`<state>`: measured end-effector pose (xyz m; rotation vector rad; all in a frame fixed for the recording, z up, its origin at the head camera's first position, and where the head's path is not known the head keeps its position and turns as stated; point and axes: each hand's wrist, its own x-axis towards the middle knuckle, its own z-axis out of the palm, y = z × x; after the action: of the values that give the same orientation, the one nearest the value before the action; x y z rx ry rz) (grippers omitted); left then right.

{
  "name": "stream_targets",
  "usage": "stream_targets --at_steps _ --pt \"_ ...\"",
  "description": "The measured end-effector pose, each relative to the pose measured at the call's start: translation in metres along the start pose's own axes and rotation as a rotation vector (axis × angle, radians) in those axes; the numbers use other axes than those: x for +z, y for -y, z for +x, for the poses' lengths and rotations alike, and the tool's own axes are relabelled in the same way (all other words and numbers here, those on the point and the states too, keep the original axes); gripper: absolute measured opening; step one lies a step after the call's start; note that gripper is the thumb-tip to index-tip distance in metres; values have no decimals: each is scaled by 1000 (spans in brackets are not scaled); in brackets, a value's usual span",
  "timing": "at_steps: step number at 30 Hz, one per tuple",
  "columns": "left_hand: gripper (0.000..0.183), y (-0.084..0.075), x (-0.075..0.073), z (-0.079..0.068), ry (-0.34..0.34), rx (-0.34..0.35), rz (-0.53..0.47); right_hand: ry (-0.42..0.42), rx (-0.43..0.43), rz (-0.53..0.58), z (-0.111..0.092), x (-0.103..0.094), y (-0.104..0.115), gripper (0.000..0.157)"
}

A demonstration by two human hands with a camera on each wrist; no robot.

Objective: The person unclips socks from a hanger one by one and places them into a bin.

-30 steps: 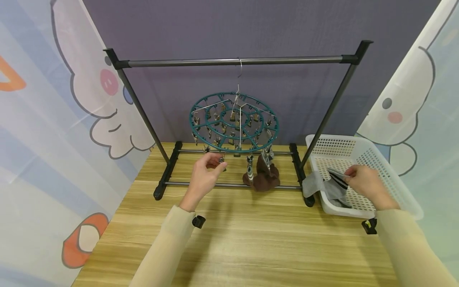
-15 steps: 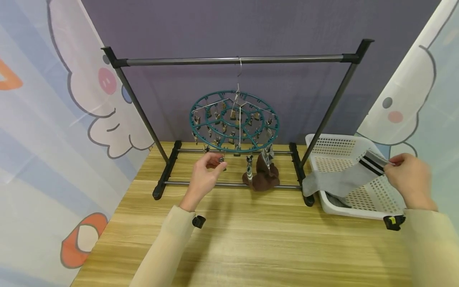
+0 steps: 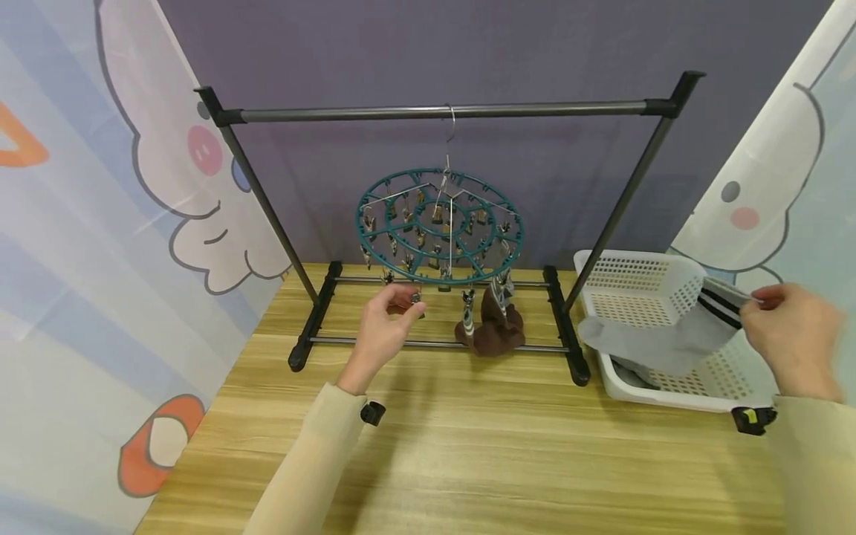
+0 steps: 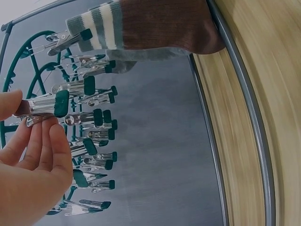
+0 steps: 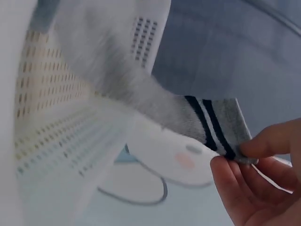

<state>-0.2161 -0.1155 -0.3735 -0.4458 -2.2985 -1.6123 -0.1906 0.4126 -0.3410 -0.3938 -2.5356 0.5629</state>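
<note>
My left hand (image 3: 386,327) pinches a metal clothespin (image 4: 43,106) with green tips, hanging from the front rim of a round green clip hanger (image 3: 374,261). Over the white basket, my right hand (image 3: 792,334) grips a grey sock (image 3: 675,338) by its cuff, near two dark stripes; the sock stretches leftward from the fingers. In the right wrist view the thumb and fingers (image 5: 263,141) pinch the cuff's edge. A brown sock (image 4: 164,26) with a striped cuff hangs clipped on the hanger, right of my left hand.
The hanger hooks onto a metal rack bar (image 3: 321,115) standing on a wooden table (image 3: 468,453). A white perforated basket (image 3: 628,269) stands at the right, with another grey piece of cloth (image 3: 631,374) inside. Several free clips (image 4: 96,117) hang from the hanger.
My right hand has moved right, drawing the grey sock up out of the basket so that it stretches across it. My left hand has stayed at the clothespin.
</note>
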Motion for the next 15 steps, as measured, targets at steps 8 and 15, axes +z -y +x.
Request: stream_targets --at_steps 8,15 --pt "26 -1 1 0 6 10 -3 198 -162 66 -13 32 15 27" --pt "26 -1 1 1 1 -36 -4 439 -191 12 -19 63 20 22"
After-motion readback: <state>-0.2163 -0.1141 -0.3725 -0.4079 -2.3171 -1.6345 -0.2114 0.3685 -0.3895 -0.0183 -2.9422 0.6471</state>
